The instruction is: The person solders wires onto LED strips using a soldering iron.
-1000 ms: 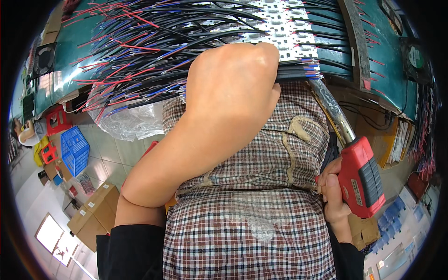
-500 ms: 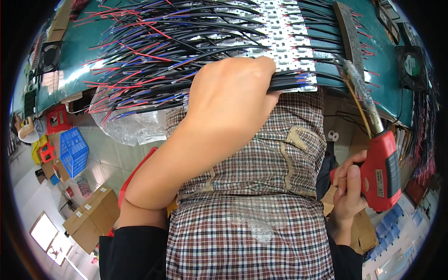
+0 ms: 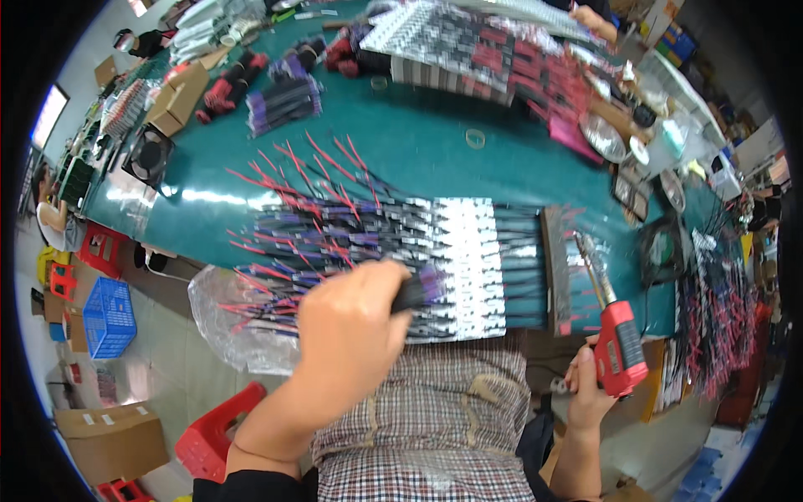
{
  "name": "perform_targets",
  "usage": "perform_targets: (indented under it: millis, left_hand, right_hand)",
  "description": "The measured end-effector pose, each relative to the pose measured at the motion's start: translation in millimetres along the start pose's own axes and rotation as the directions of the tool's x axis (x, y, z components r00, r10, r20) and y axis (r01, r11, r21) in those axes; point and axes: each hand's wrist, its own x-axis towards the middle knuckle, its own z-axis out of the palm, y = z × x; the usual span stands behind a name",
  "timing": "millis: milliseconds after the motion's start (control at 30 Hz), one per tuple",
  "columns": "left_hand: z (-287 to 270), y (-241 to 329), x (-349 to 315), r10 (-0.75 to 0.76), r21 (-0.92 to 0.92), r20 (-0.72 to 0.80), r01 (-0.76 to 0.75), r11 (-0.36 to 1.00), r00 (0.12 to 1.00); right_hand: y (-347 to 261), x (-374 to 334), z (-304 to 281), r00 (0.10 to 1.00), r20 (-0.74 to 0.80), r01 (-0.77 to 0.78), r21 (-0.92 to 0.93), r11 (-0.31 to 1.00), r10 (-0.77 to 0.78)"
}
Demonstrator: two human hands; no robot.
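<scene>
My left hand (image 3: 355, 314) is closed round a bundle of black wires (image 3: 422, 289) with bluish-purple ends. It is over the front of the work, slightly blurred by motion. Below it lie many black wires (image 3: 309, 226) with red and blue tips, beside rows of small white circuit boards (image 3: 470, 268) at the table's front edge. Shorter black wires run from the boards' right side under a dark bar (image 3: 553, 272). At the right, my right hand (image 3: 590, 386) grips a red and black soldering gun (image 3: 621, 347); its metal tip points up, just right of the bar.
The green table (image 3: 435, 155) carries bundled wires (image 3: 284, 102), stacked boards (image 3: 435, 42) and a small fan at each side, one fan (image 3: 150, 155) at left. Another person's hand (image 3: 595, 25) is at the far side. Clear plastic (image 3: 238, 322) hangs off the front edge; a red stool (image 3: 219, 431) stands below.
My view has tilted up, showing more of the table. My left hand has moved left with the wire bundle, away from the boards' right edge. The soldering gun stays in my right hand.
</scene>
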Motion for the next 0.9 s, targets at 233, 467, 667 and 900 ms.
perform_targets:
  millis: [233,467,667,900]
  left_hand:
    - [9,25,-13,0.044,-0.259,0.141,-0.006,0.966,0.989]
    - [4,36,-19,0.073,-0.347,0.207,0.004,0.938,0.976]
    - [10,36,-40,0.074,-0.333,0.238,0.01,0.943,0.968]
    - [-1,26,-50,0.051,-0.334,0.274,0.045,0.941,0.96]
  right_hand:
    - [12,27,5,0.998,0.028,0.057,-0.014,0.998,-0.057]
    - [45,44,13,0.97,-0.133,0.197,-0.072,0.978,-0.205]
    - [25,35,29,0.854,-0.121,0.467,-0.252,0.848,-0.506]
    - [9,45,29,0.875,0.024,0.428,-0.501,0.752,-0.483]
